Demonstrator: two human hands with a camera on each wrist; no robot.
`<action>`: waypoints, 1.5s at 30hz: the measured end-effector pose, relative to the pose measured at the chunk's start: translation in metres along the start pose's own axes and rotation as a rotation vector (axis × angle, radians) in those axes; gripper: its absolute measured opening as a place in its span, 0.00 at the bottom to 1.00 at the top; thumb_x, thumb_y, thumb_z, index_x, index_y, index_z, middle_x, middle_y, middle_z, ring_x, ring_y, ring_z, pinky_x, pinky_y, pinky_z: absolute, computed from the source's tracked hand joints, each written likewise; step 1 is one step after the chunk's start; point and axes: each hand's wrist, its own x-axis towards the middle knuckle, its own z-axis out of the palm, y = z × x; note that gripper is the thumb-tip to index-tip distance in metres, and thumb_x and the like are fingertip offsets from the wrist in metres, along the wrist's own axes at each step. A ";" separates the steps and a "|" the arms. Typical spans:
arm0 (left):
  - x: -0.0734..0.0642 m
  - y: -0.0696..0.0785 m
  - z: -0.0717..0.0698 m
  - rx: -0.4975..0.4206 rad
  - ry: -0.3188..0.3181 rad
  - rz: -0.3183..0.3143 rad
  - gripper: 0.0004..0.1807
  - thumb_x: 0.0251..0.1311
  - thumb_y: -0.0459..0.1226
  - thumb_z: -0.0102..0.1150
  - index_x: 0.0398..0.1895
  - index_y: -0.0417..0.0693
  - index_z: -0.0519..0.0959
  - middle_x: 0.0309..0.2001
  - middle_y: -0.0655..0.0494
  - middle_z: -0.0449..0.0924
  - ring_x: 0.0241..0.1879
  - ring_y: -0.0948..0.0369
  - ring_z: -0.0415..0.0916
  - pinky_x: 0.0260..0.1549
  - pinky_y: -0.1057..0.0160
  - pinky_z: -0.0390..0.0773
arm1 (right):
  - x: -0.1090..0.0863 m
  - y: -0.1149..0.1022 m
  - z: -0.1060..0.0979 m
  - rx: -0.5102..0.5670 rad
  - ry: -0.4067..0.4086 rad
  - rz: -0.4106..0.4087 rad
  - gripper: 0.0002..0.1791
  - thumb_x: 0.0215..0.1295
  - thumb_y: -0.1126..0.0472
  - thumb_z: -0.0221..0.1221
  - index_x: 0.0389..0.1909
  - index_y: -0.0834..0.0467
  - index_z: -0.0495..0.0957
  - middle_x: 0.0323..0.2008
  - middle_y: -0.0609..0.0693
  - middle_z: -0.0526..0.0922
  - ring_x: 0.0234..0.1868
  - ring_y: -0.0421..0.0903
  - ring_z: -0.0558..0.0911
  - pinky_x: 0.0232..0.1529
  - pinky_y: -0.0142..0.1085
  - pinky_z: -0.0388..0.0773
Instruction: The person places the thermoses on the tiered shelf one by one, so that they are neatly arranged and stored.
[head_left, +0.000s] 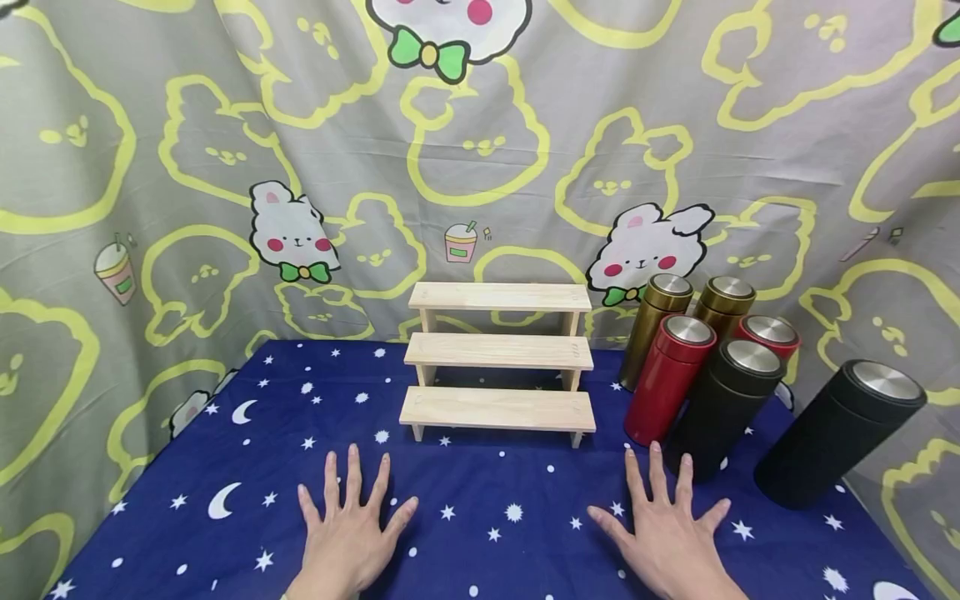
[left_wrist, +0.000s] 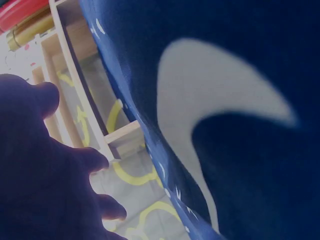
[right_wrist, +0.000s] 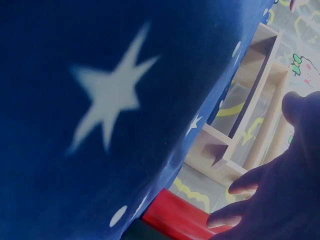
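My left hand [head_left: 347, 533] is spread palm down over the dark blue cloth, holding nothing. To its right, my right hand [head_left: 667, 533] has its fingers fanned out the same way, also with nothing in it. Its fingertips overlap the base of a black thermos [head_left: 720, 417] in the head view. Around that one are a red thermos [head_left: 666, 383], a second red one [head_left: 772, 333] partly hidden behind, and two gold thermoses [head_left: 643, 342]. Another black thermos [head_left: 836, 442] stands apart at the far right. A three-tier wooden shelf [head_left: 495, 408] stands beyond both hands, its steps bare.
Stars and moons cover the blue tablecloth [head_left: 247, 450]. Behind and along both sides hangs a grey curtain [head_left: 510, 225] with yellow outlines and cartoon rabbits. The gold thermoses stand close to the shelf's right side.
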 end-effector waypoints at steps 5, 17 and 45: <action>0.001 -0.001 0.000 0.000 -0.017 -0.014 0.44 0.66 0.68 0.39 0.76 0.50 0.58 0.75 0.34 0.30 0.71 0.36 0.18 0.53 0.32 0.09 | 0.000 0.000 -0.001 0.009 0.001 -0.001 0.63 0.55 0.18 0.44 0.75 0.65 0.52 0.72 0.74 0.37 0.66 0.77 0.22 0.40 0.73 0.11; 0.018 -0.005 -0.014 -0.350 0.138 0.017 0.36 0.65 0.53 0.59 0.70 0.42 0.67 0.71 0.26 0.51 0.70 0.32 0.43 0.59 0.27 0.49 | -0.017 0.003 -0.024 0.117 0.403 -0.073 0.47 0.61 0.34 0.60 0.67 0.67 0.66 0.65 0.69 0.64 0.67 0.67 0.58 0.60 0.69 0.55; 0.092 -0.005 -0.006 -1.126 0.111 -0.088 0.25 0.61 0.41 0.67 0.59 0.42 0.78 0.60 0.42 0.75 0.64 0.45 0.66 0.62 0.45 0.64 | 0.004 0.059 -0.039 0.683 0.814 0.052 0.58 0.48 0.65 0.75 0.76 0.63 0.47 0.72 0.62 0.51 0.71 0.55 0.54 0.69 0.32 0.48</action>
